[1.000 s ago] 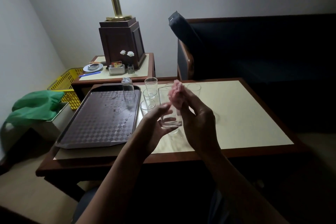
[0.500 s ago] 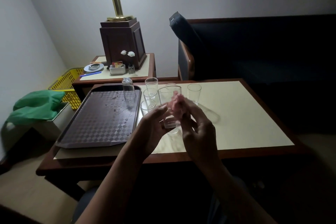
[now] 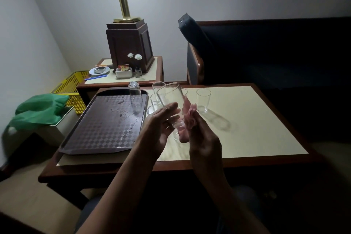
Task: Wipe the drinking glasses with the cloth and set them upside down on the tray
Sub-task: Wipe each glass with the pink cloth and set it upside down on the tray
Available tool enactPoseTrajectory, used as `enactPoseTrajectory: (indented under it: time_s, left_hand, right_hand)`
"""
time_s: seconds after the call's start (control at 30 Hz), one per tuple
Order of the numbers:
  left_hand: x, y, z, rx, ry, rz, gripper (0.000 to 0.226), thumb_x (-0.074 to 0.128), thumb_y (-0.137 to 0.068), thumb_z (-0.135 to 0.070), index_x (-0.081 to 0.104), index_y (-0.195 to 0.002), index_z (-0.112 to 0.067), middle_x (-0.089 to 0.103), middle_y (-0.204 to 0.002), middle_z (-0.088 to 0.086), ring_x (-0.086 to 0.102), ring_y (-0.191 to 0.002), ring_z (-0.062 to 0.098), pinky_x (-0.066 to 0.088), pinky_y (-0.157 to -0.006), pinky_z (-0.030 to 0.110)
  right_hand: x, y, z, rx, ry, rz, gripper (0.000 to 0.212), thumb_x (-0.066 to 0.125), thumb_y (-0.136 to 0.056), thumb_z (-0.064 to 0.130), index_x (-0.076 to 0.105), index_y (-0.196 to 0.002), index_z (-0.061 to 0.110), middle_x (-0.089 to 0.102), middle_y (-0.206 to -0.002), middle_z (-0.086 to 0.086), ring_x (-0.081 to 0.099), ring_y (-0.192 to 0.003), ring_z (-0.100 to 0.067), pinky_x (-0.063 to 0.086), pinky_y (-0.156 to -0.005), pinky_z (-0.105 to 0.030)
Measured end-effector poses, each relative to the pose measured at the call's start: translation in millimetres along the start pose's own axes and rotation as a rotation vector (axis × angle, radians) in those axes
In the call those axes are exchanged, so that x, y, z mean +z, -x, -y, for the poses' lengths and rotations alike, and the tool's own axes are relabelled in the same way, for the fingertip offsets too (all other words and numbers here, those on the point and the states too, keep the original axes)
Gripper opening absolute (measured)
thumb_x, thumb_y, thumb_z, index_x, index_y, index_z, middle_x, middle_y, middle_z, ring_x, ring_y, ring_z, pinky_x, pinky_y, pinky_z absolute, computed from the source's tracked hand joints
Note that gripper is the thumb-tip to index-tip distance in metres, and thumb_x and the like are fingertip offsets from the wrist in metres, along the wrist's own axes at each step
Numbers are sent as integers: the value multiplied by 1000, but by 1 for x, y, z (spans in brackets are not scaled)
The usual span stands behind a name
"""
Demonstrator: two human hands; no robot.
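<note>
My left hand (image 3: 158,129) holds a clear drinking glass (image 3: 171,97) by its lower part, above the table, mouth tilted up and to the left. My right hand (image 3: 204,138) grips a pink cloth (image 3: 187,114) and presses it against the glass's right side and base. On the brown tray (image 3: 98,129) at the left, one glass (image 3: 135,95) stands upside down near the far right corner. Several upright glasses (image 3: 158,88) stand in a cluster just right of the tray, partly hidden by the held glass. One more upright glass (image 3: 203,99) stands apart to the right.
Water drops lie on the tray. The cream-topped table (image 3: 256,119) has a wooden edge. Behind it a side table (image 3: 152,74) carries a lamp base, a saucer and a small vase. A yellow basket (image 3: 74,89) and a green bag (image 3: 38,110) are at the left, a dark sofa (image 3: 266,53) behind.
The pink cloth has moved from the glass's mouth down to its side and base. The glass is now tilted with its mouth to the upper left.
</note>
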State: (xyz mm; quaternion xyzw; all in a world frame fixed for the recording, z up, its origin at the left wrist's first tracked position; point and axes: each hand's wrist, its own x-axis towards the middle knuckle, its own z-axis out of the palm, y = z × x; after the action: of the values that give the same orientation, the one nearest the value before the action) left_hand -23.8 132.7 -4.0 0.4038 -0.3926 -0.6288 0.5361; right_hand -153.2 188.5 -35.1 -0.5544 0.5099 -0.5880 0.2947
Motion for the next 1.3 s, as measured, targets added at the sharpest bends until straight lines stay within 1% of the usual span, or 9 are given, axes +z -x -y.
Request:
enactPoseTrajectory:
  time_s: [0.1, 0.2, 0.33, 0.47, 0.57, 0.67, 0.87, 1.07, 1.3]
  left_hand:
    - [9, 7, 5, 10, 40, -80, 58, 82, -85, -23, 62, -134, 0, 67, -131, 25, 65, -123, 38, 54, -107, 44]
    - [16, 11, 12, 23, 76, -99, 57, 78, -89, -11, 53, -138, 5, 65, -129, 32, 68, -118, 38, 57, -100, 42]
    - [17, 7, 11, 54, 129, -111, 61, 77, -89, -12, 48, -141, 5, 71, -113, 21, 69, -117, 36, 55, -105, 42]
    - [18, 10, 12, 62, 111, -93, 55, 79, -87, -9, 53, -135, -2, 67, -129, 28, 68, -119, 38, 58, -101, 39]
    - [23, 14, 18, 86, 53, -116, 54, 84, -82, -5, 58, -129, -6, 71, -124, 18, 74, -111, 30, 61, -87, 38]
    - [21, 8, 19, 103, 31, -149, 58, 88, -79, -11, 58, -129, -9, 73, -123, 14, 72, -116, 26, 56, -100, 38]
    - [7, 5, 9, -3, -32, -13, 57, 84, -83, -21, 59, -134, -11, 74, -120, 16, 67, -122, 31, 45, -110, 46]
    - [-4, 1, -3, -101, -36, 300, 55, 63, -87, -21, 59, -141, -15, 68, -120, 17, 65, -115, 32, 57, -97, 47]
    - [-6, 3, -3, -92, 211, 156, 67, 61, -93, -28, 43, -148, 5, 57, -126, 23, 61, -114, 35, 54, -100, 51]
  right_hand:
    - [9, 0, -3, 120, -80, -31, 44, 39, -105, 57, 60, -142, 43, 76, -125, -1, 69, -110, 1, 54, -95, -13]
    - [9, -11, -11, 247, -269, -75, 44, 38, -102, 48, 75, -95, 25, 80, -87, -10, 76, -96, -17, 58, -101, -46]
    - [8, 7, -5, 60, -87, -175, 38, 54, -106, 43, 80, -106, 15, 81, -91, 3, 75, -88, -4, 57, -81, -19]
    - [-2, -7, -4, 232, -281, -96, 40, 50, -109, 40, 75, -85, 20, 79, -92, -2, 75, -92, -16, 59, -90, -37]
    - [-9, -25, 9, 395, -523, -40, 31, 49, -105, 42, 74, -120, 33, 72, -131, -10, 69, -121, -26, 55, -106, -50]
    - [-6, -14, 7, 190, -287, -22, 51, 34, -104, 46, 51, -151, 40, 51, -158, 11, 51, -143, -11, 46, -118, -45]
    - [-13, -7, 3, -32, -48, 43, 42, 36, -108, 41, 47, -139, 67, 52, -151, 30, 50, -139, 6, 45, -118, -35]
    - [-29, -42, 32, 22, -202, 196, 33, 56, -104, 36, 59, -131, 55, 66, -119, 42, 65, -116, 9, 53, -110, -39]
    - [-16, -18, 20, -24, -253, 165, 42, 58, -106, 8, 62, -144, 25, 66, -138, 22, 59, -132, 1, 51, -108, -24]
